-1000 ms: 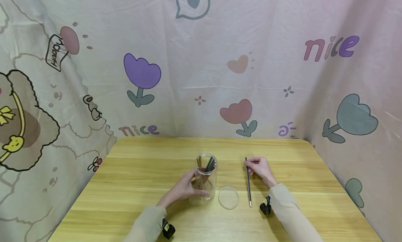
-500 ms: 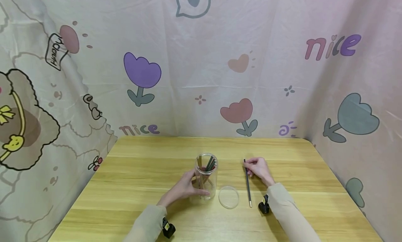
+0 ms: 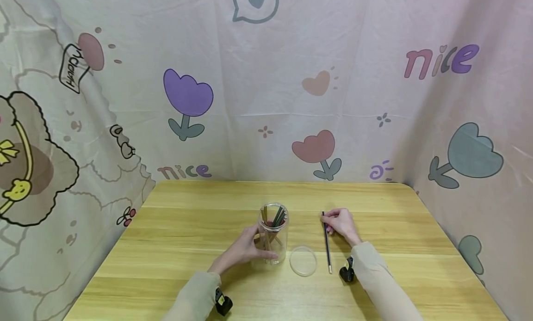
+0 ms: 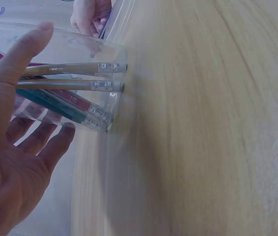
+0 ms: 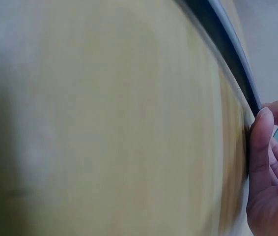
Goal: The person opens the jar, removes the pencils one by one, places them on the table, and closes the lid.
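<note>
Shifted slightly toward the left edge of the worktop (image 3: 187, 224), the dark pencil (image 3: 327, 247) is pinched in the right hand (image 3: 342, 223), nearer the right edge than the jar (image 3: 282, 247) of pencils (image 3: 279, 217) the left hand (image 3: 246, 247) grips.

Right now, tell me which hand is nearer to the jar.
Left: the left hand grips the jar; the right hand is apart from it, off to its right, pinching a pencil.
</note>
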The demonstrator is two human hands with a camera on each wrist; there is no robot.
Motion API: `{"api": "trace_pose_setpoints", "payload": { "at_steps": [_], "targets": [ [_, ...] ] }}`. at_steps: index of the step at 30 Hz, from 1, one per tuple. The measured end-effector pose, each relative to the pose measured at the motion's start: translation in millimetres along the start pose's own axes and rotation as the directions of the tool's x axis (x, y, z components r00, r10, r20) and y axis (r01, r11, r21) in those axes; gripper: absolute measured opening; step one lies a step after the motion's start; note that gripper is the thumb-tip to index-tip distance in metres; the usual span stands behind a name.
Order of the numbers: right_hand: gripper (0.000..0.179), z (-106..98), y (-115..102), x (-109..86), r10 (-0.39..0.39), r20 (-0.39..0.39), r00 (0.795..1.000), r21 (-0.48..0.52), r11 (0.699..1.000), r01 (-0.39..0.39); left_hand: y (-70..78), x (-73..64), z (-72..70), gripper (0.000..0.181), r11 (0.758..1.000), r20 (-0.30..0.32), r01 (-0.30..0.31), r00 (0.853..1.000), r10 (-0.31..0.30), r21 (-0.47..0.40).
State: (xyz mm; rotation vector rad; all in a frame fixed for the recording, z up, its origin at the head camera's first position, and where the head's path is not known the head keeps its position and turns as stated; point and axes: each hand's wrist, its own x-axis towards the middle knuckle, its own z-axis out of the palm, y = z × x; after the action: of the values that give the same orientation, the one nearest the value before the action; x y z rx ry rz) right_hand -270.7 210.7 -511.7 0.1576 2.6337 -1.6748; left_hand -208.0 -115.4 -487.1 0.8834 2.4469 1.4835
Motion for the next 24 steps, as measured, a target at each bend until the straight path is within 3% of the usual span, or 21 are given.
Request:
{"api": "trace_pose_setpoints", "payload": {
  "at_steps": [10,14,24],
  "targets": [
    [0.016,3.3,0.2,-0.9,-0.018,-0.027,0.999,-0.047,0.999,0.017,0.8,-0.6,1.0,0.077,0.999,0.0,0.009,1.0,-0.009,-0.049],
    [0.015,3.2,2.2,-1.0,-0.052,-0.038,0.998,-0.063,0.997,0.05,0.9,-1.3,0.7,0.075,0.999,-0.003,0.014,1.0,-0.014,-0.04],
    [0.014,3.9,3.0,-1.2,-0.054,-0.053,0.997,-0.075,0.996,0.05,0.1,-1.3,0.5,0.077,0.999,0.005,0.017,1.0,-0.017,-0.035]
  ]
}}
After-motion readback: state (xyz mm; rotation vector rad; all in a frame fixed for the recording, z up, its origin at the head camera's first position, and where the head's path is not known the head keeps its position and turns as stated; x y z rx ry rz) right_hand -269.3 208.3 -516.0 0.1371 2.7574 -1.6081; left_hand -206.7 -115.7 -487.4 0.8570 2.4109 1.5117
